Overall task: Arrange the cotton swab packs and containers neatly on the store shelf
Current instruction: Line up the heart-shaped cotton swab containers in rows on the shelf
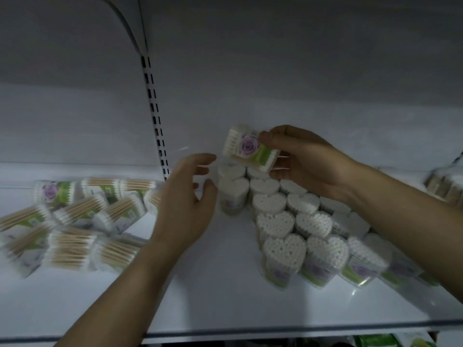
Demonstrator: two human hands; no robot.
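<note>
My right hand (pixel 304 160) grips a cotton swab pack (pixel 250 149) with a purple rose label, lifted above the back of the shelf. Below it stand several heart-shaped swab containers (pixel 283 246) in rows running toward the front right. My left hand (pixel 186 201) hovers with loosely curled fingers and holds nothing, just left of the rearmost heart container (pixel 233 194). A jumbled pile of flat swab packs (pixel 72 221) lies on the left part of the white shelf (pixel 225 296).
A slotted upright rail (pixel 156 116) runs down the back wall. More packs (pixel 443 186) sit blurred at the far right edge. Green packaging (pixel 375 341) shows on the shelf below. Bare shelf lies between the pile and the heart containers.
</note>
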